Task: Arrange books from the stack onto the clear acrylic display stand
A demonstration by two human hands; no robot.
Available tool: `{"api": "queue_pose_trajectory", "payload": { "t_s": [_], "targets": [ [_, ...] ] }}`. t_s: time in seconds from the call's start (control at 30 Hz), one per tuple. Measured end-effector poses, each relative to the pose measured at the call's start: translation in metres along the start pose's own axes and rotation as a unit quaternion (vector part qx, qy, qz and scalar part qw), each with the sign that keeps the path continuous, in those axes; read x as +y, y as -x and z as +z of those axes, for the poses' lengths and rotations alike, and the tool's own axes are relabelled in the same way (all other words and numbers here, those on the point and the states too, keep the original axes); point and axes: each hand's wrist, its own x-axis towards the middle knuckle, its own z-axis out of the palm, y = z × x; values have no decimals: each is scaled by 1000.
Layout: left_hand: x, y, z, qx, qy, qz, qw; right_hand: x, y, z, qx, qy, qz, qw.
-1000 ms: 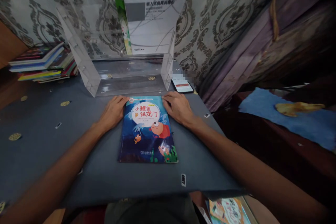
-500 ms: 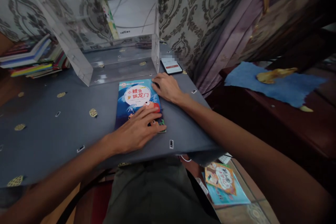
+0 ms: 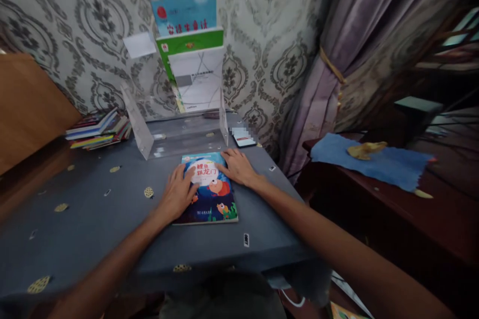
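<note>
Hands first. Left hand (image 3: 175, 194): flat, fingers spread, lying over the left edge of a picture book (image 3: 219, 202) and onto its cover. Right hand (image 3: 239, 168): at the book's upper right corner, thumb over the cover, the other fingers reaching along the top right edge. Hands apart, the book between them; neither looks clamped. Whether any fingertip is tucked under an edge, cannot tell.

Far left: a wooden panel (image 3: 33, 109), then a stack of books (image 3: 97, 132) lying flat at the back of the table (image 3: 130, 229), against the wall.

Middle: clear stand (image 3: 141, 132), just beyond the book. Upright at its back, a white booklet (image 3: 202, 92), a green-topped book (image 3: 196, 42) and a blue one (image 3: 185, 10). The picture book lies closed, front cover up, near the table's front edge, title end away from the person.

Right: phone (image 3: 244, 138) beside the stand, screen lit; purple curtain (image 3: 318, 104); blue cloth (image 3: 404, 164) on a dark red surface, yellowish object on top (image 3: 365, 150).

Judgement: step in hand looks like steadying or squaring the closed book. Any next move that opens or lifts it calls for a fingertip under an edge, with the left palm eased off the cover.
</note>
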Motion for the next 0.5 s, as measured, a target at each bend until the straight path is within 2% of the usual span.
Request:
{"api": "queue_pose_trajectory", "payload": {
  "t_s": [0.07, 0.13, 0.2, 0.27, 0.3, 0.37, 0.43, 0.5],
  "targets": [
    [-16, -7, 2, 1, -3, -63, 998, -3, 1, -2, -1, 2, 6, 1000],
    [-25, -11, 5, -4, 42, -86, 995, -6, 2, -2, 8, 0, 7, 1000],
    [-28, -14, 7, 18, 128, -86, 988, -7, 3, -1, 18, 0, 14, 1000],
    [-30, -18, 8, 61, 242, -124, 960, -7, 3, 1, 25, -1, 20, 999],
    [-31, -21, 7, 83, 311, -160, 933, -7, 3, 1, 29, -4, 19, 999],
    [-32, -27, 5, 116, 451, -247, 850, -6, 4, 2, 33, -10, 15, 999],
    [-32, -33, 3, 103, 566, -323, 751, -5, 4, 2, 33, -14, 15, 999],
    [-28, -38, 3, 60, 632, -364, 682, -4, 4, 1, 32, -20, 16, 999]
  ]
}}
